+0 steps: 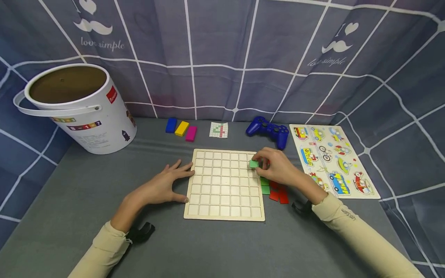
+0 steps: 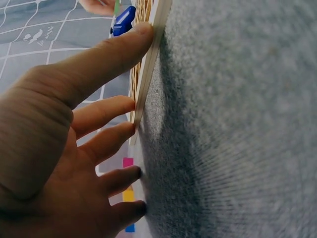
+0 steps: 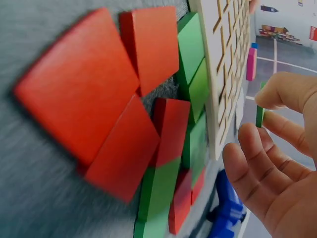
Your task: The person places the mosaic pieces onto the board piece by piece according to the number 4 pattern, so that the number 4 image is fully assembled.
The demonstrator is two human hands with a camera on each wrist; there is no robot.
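A pale wooden grid board [image 1: 225,190] lies flat on the grey table. My left hand [image 1: 165,184] touches its left edge with the thumb and fingers spread and fairly straight. Over the board's upper right corner, my right hand [image 1: 278,166] pinches a green square tile [image 1: 254,164] between thumb and fingertips. The right wrist view shows that green tile [image 3: 260,111] held on edge, apart from the board. Beside the board's right edge lie several red tiles [image 3: 79,84] and green tiles [image 3: 190,44], partly hidden under my right hand in the head view.
Behind the board are blue [image 1: 171,125], yellow [image 1: 182,128] and magenta [image 1: 191,134] blocks, a small grid pattern card [image 1: 218,130] and a blue game controller [image 1: 267,131]. A picture puzzle board [image 1: 330,162] lies at right; a white bucket [image 1: 101,131] stands at left.
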